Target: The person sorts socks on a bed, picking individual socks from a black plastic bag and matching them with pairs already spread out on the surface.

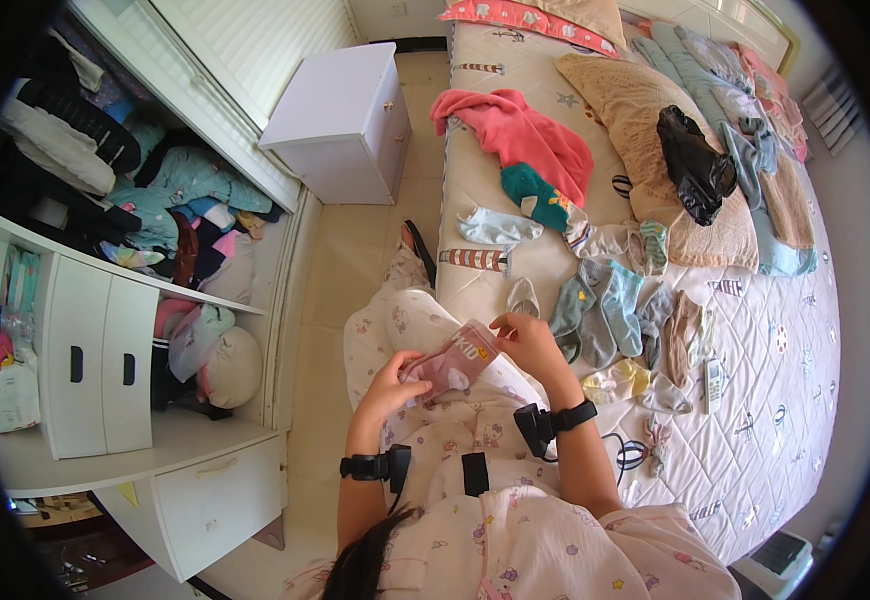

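Note:
A mauve-pink sock (pixel 445 368) with pale print lies stretched over my lap between both hands. At its lower left end, my left hand (pixel 395 387) grips it with the thumb on top. My right hand (pixel 533 343) pinches the upper right end near the cuff. Beside my right hand on the bed are a small whitish sock (pixel 523 297) and several grey-green and blue socks (pixel 595 310) laid close together. A yellow and white sock (pixel 617 381) rests near my right wrist.
The bed (pixel 765 420) also carries a red garment (pixel 530 140), a tan pillow (pixel 610 110), a black plastic bag (pixel 695 165) and a remote control (pixel 713 386). To the left, a white bedside cabinet (pixel 330 110) stands near an open wardrobe of piled clothes (pixel 195 190).

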The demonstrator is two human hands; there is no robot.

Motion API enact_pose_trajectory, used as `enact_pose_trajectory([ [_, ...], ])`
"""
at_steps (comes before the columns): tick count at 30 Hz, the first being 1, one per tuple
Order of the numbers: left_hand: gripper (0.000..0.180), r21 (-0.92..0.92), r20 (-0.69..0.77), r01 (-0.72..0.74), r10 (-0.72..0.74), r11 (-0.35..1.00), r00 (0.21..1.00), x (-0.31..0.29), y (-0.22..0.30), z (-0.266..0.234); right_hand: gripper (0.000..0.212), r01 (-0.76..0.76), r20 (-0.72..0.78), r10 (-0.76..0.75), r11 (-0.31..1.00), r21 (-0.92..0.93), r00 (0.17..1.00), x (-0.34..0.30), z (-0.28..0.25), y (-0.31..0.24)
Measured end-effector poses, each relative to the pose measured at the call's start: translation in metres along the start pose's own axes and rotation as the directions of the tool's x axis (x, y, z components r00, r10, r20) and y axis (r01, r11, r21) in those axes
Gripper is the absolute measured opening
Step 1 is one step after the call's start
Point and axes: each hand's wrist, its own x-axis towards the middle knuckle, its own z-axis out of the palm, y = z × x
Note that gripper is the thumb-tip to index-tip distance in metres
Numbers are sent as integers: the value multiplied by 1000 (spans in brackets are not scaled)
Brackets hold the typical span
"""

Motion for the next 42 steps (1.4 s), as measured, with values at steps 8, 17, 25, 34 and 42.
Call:
enact_pose_trajectory([
  [8, 40, 118, -140, -39, 56, 992, 989, -9, -13, -12, 27, 21, 5, -21, 982, -190, 1000, 0, 8, -18],
  [17, 19, 144, -110, 51, -35, 988, 993, -10, -13, -11, 31, -204, 107, 186, 959, 195, 977, 26, 30, 27],
  [25, 24, 53, -102, 127, -121, 990, 987, -13, -25, -31, 32, -216, 186, 144, 859, 464, 972, 27, 28, 48],
  [34, 26, -142, -250, -160, 121, 977, 961, 9, 15, -30, 50, -337, 576, -35, 782, 525, 817, 26, 10, 18],
  [42, 24, -110, -123, -359, 346, 927, 930, 116, 50, 1, 32, -207, 189, 89, 555, 806, 978, 79, -41, 40],
])
